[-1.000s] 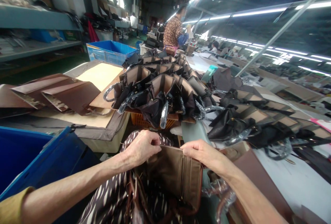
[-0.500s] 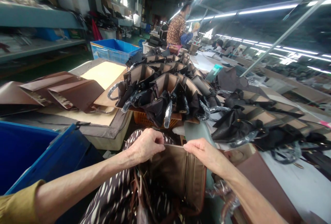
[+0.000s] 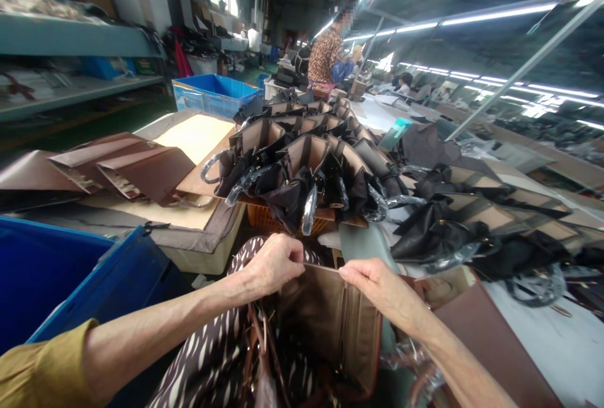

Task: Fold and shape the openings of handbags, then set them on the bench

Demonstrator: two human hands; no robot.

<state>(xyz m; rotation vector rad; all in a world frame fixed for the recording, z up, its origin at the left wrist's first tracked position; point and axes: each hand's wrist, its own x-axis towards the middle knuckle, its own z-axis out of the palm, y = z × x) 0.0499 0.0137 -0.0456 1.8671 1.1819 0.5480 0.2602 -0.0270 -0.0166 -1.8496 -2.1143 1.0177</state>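
Observation:
A brown bag with a tan lining and a zipped inner pocket lies open on my lap, over patterned cloth. My left hand pinches its upper edge at the left. At the right part of the same edge, my right hand grips with thumb and fingers. The edge runs taut between the two hands. Brown straps hang at the bag's left side, and a plastic-wrapped handle shows to its right.
Many black bags with wrapped handles crowd the surface ahead and to the right. Brown panels rest at the left, above a blue bin. Another blue bin stands farther back. A person is beyond the bags.
The view has shifted slightly, so the surroundings appear a little farther right. Both hands keep their hold on the bag's edge. The person's arms in the background have moved.

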